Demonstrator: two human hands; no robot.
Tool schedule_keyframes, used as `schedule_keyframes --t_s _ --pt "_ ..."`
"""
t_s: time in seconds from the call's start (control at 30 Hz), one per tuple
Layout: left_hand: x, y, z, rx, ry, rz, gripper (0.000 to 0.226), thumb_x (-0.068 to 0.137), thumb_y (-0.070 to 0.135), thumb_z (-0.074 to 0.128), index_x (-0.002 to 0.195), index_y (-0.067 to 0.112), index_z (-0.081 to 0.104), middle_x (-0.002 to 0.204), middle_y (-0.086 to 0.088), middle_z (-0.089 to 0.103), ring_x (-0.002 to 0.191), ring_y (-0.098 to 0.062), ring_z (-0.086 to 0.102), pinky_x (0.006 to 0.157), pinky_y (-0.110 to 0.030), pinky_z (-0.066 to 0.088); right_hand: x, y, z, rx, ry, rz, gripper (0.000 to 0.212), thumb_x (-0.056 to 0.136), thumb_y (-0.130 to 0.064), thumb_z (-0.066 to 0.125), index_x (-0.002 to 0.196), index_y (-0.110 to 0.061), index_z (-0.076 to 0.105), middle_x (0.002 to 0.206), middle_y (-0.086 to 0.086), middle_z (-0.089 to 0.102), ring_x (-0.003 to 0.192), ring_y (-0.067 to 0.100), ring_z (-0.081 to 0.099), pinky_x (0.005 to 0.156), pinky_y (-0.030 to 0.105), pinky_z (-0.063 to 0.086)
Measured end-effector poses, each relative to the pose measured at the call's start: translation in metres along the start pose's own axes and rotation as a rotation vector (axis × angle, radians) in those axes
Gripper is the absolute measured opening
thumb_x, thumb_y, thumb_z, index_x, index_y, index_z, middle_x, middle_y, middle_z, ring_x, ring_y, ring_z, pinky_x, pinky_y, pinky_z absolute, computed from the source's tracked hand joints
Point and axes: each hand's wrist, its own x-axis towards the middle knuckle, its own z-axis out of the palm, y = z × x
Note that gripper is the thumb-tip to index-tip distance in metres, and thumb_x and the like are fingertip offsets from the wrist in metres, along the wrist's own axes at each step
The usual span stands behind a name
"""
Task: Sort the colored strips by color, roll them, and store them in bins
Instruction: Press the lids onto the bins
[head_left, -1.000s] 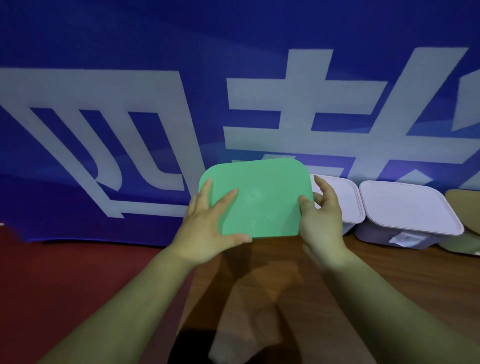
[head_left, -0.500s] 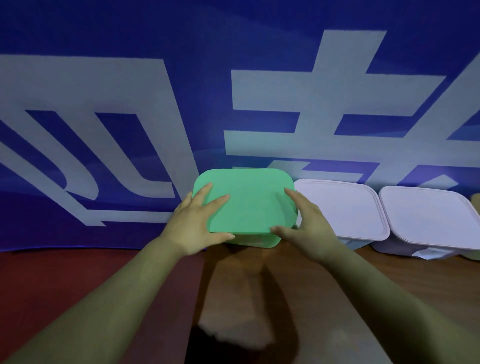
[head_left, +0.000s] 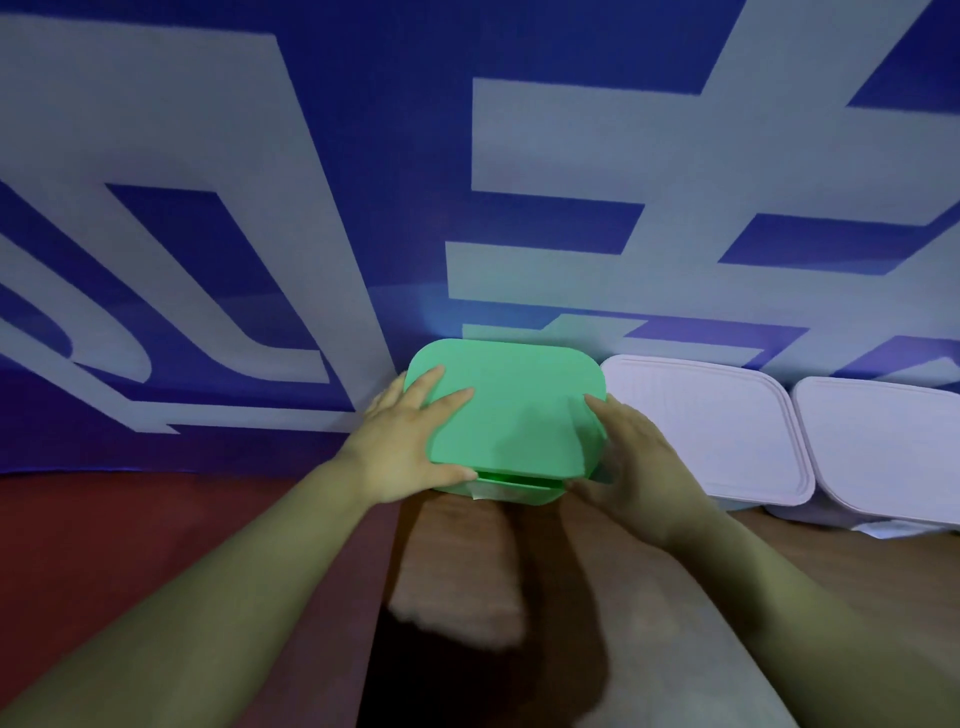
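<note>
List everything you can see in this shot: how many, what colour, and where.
Lid: one, green, on the green bin.
Bin: one, green, under that lid, mostly hidden, at the back of the table.
White bins: two, pale, lids on, side by side to the right of the green bin.
Table: one, brown wood, under the bins.
Banner: one, blue with white characters, behind the bins.
Red surface: one, dark red, left of the table.
Left hand: one, on the lid's left edge.
Right hand: one, on the lid's right edge.

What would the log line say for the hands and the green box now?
stage: closing green bin | left hand: pressing green lid | right hand: on lid's right edge | lid: near edge looks unseated
</note>
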Motion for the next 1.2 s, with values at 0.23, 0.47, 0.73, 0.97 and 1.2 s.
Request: schedule_keyframes --t_s 0.23,0.47,0.73,0.97,1.2 --pt "0.003 -0.002 0.009 -0.022 -0.008 -0.012 0.101 0.071 0.078 0.063 0.15 0.056 0.004 0.164 0.016 -0.013 0.152 -0.025 -0.016 0.12 -0.051 0.015 -0.007 0.006 0.012 -0.083 -0.028 0.008 0.092 0.07 -0.062 0.059 0.149 -0.02 0.037 0.153 0.008 0.041 0.139 0.029 0.039 0.116 0.043 0.031" --pt "-0.003 -0.004 0.013 -0.012 0.009 -0.026 0.099 0.073 0.08 0.058 0.152 0.053 0.006 0.165 0.016 -0.011 0.152 -0.023 -0.015 0.121 -0.049 0.013 -0.004 0.005 0.014 -0.102 -0.009 -0.02 0.09 0.071 -0.045 0.078 0.148 -0.021 0.039 0.152 0.011 0.04 0.138 0.029 0.039 0.112 0.039 0.034" --pt "-0.006 -0.001 0.019 0.047 -0.001 -0.03 0.102 0.073 0.082 0.057 0.152 0.051 0.002 0.165 0.012 -0.013 0.152 -0.029 -0.015 0.121 -0.053 0.013 -0.004 0.006 0.014 -0.129 -0.003 -0.073 0.081 0.072 -0.05 0.071 0.143 -0.02 0.047 0.147 0.01 0.046 0.13 0.032 0.047 0.106 0.043 0.044" --pt "-0.005 -0.002 0.024 0.073 0.02 -0.029 0.101 0.073 0.084 0.053 0.152 0.051 -0.001 0.165 0.011 -0.015 0.152 -0.031 -0.013 0.121 -0.052 0.007 -0.008 0.008 0.025 -0.215 0.018 -0.032 0.09 0.075 -0.074 0.052 0.147 -0.021 0.042 0.157 0.013 0.032 0.141 0.031 0.038 0.111 0.044 0.038" --pt "-0.007 -0.002 0.026 0.098 0.067 -0.027 0.099 0.074 0.083 0.053 0.153 0.048 0.004 0.166 0.009 -0.011 0.152 -0.033 -0.008 0.121 -0.052 0.008 -0.008 0.004 0.026 -0.274 -0.028 0.036 0.093 0.075 -0.08 0.041 0.15 -0.026 0.034 0.161 0.004 0.025 0.146 0.028 0.028 0.113 0.044 0.033"
